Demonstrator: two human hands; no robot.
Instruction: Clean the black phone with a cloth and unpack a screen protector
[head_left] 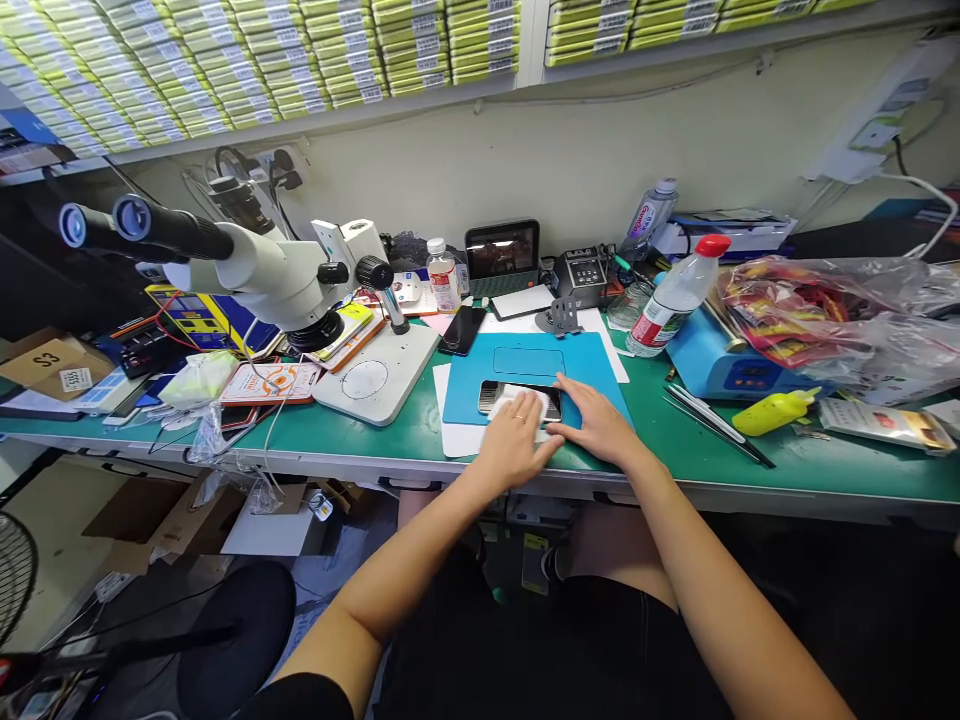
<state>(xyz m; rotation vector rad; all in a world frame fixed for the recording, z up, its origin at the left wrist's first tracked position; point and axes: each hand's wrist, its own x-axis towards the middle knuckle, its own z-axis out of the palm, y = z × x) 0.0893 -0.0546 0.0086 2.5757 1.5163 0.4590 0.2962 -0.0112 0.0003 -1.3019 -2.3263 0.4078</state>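
A: What is each hand doing at the near edge of the worktop (405, 455)?

B: The left hand (514, 445) lies over a white cloth (534, 397), fingers stretched flat and thumb spread away, seemingly pressing rather than pinching.

A: And the right hand (600, 420)?

B: Its thumb and forefinger stand apart around the phone (489, 392)'s right end, likely to stop it sliding. How firmly they grip, I can't tell.

A: Where is that phone?

B: Under the cloth, lengthwise on the near part of the blue mat (600, 350), which probably guards it from scratches. White paper (456, 440) shows beneath the mat.

A: Why leave the tweezers (716, 425) to the right?

B: Within easy reach, I'd say, yet out of the hands' way. The microscope (262, 270) stands left, perhaps for the same reason.

A: And farther back?

B: A black phone (463, 330) lies beyond the mat's left corner; behind it, a small screen (502, 250) leans back near the wall, facing the person, presumably for easy viewing.
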